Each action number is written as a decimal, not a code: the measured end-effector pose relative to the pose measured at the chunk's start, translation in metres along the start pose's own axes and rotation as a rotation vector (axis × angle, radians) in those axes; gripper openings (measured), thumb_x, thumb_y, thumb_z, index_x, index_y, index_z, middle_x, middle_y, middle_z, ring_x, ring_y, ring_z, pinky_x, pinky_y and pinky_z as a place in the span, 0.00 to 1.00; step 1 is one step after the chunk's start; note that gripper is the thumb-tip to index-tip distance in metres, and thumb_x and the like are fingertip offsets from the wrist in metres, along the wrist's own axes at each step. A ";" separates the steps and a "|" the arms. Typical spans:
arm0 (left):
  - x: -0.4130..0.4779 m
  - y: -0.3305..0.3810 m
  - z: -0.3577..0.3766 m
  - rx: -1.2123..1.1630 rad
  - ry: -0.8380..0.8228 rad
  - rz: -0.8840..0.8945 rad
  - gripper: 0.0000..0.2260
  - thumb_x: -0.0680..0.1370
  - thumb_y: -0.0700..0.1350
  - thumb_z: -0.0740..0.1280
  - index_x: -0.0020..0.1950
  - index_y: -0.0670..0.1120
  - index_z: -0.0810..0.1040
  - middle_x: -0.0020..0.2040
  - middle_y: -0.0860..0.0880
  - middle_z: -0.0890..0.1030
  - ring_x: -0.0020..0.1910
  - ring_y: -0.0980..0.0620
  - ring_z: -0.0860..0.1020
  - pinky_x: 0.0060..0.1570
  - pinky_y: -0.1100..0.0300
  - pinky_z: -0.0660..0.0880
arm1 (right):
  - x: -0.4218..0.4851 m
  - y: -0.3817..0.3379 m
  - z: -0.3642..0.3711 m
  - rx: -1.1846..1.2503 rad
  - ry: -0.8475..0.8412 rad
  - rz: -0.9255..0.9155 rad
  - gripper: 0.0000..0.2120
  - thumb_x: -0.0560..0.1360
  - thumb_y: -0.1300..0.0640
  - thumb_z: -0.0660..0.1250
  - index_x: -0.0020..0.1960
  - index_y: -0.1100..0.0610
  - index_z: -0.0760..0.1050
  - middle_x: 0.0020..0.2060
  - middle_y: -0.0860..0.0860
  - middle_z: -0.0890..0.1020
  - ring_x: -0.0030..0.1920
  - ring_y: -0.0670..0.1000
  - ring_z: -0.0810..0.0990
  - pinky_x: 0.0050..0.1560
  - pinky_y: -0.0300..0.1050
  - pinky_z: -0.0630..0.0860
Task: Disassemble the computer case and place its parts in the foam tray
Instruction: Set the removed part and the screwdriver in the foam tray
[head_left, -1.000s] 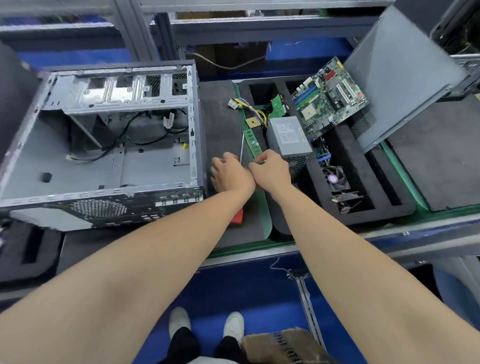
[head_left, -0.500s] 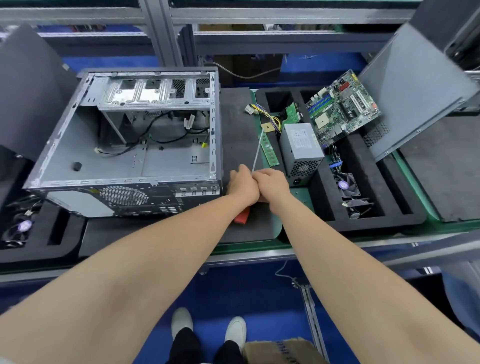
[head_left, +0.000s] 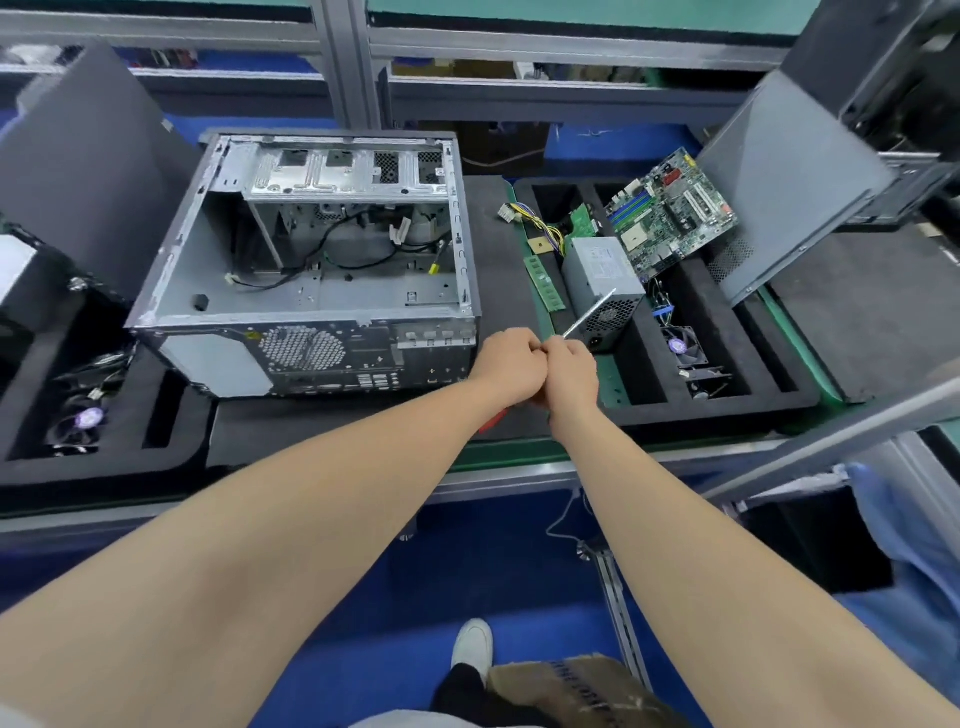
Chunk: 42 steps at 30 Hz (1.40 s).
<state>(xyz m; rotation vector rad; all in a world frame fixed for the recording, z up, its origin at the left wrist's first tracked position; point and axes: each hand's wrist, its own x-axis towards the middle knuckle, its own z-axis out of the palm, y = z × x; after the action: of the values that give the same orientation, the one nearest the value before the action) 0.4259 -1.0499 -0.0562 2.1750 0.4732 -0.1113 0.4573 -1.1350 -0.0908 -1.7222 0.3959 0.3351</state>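
Grey steel computer case: on my feed it lies on the surface just left of the hands and beyond them, open side up, with loose cables inside. The black foam tray sits just right of the hands. A grey side panel leans tilted over the tray's far right corner. A motherboard rests tilted at the tray's far end. A power supply lies in the compartment nearest the hands, directly beyond the right one.

Left hand and right hand meet knuckle to knuckle, and both curl round a screwdriver. Its shaft points up and right over the power supply, and a bit of red handle shows under the left wrist.

A fan sits in a tray slot well right of the hands. I note a green RAM stick lying along the tray's left edge, just beyond the hands.
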 end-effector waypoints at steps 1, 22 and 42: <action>-0.010 -0.006 -0.004 0.000 -0.017 0.009 0.11 0.79 0.40 0.61 0.51 0.40 0.83 0.45 0.43 0.85 0.46 0.43 0.83 0.47 0.47 0.82 | -0.011 0.006 0.002 0.003 0.020 -0.001 0.09 0.79 0.53 0.62 0.51 0.56 0.77 0.51 0.58 0.83 0.50 0.59 0.83 0.54 0.61 0.84; -0.275 -0.289 -0.161 0.018 0.137 -0.327 0.12 0.72 0.41 0.62 0.43 0.41 0.86 0.43 0.43 0.86 0.43 0.43 0.84 0.42 0.46 0.84 | -0.311 0.168 0.210 -0.262 -0.285 0.149 0.16 0.83 0.48 0.58 0.58 0.59 0.76 0.49 0.55 0.82 0.39 0.57 0.84 0.31 0.47 0.80; -0.504 -0.553 -0.332 -0.164 0.555 -0.946 0.12 0.68 0.47 0.65 0.45 0.50 0.86 0.43 0.53 0.86 0.43 0.50 0.84 0.45 0.52 0.83 | -0.566 0.297 0.479 -0.660 -0.925 0.105 0.16 0.82 0.50 0.59 0.53 0.60 0.79 0.51 0.57 0.86 0.43 0.56 0.83 0.36 0.47 0.75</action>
<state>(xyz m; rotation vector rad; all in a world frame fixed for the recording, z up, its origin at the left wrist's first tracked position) -0.2757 -0.6385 -0.1477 1.6317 1.7298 0.0249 -0.1836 -0.6699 -0.1961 -1.9426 -0.3503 1.3826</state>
